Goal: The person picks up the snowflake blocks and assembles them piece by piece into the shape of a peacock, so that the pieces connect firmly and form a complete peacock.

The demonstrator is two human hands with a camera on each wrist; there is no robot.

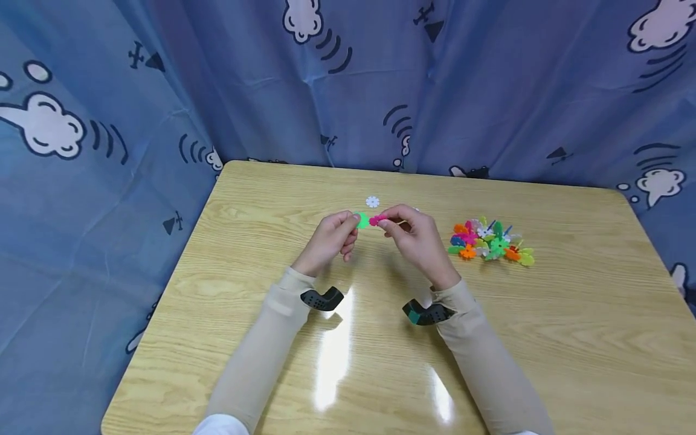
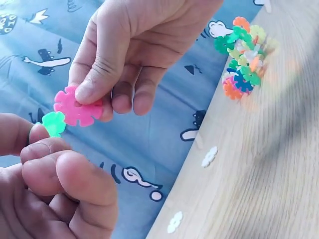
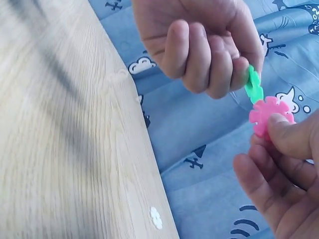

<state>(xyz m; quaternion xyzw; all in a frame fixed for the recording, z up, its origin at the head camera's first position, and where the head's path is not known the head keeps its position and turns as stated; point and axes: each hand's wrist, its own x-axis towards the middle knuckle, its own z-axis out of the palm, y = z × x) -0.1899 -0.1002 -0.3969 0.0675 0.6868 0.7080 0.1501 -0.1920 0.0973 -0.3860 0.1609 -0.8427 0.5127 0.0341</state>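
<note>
My left hand [image 1: 333, 237] pinches a green flower-shaped plastic disc [image 1: 362, 220] between thumb and fingers. Opposite it, my right hand [image 1: 410, 234] pinches a pink notched disc [image 2: 78, 106] of the same kind, its thumb lying flat on the disc's face. The edges of the two discs meet above the table, the green one turned at an angle to the pink one in the right wrist view. Part of the green disc [image 3: 254, 85] is hidden behind the left fingers.
A pile of multicoloured flower discs [image 1: 489, 241] lies on the wooden table [image 1: 244, 254] to the right of my hands. One white disc [image 1: 372, 201] lies just beyond them, and a second white disc [image 2: 210, 157] shows in the left wrist view. A blue patterned curtain [image 1: 359, 90] hangs behind the table.
</note>
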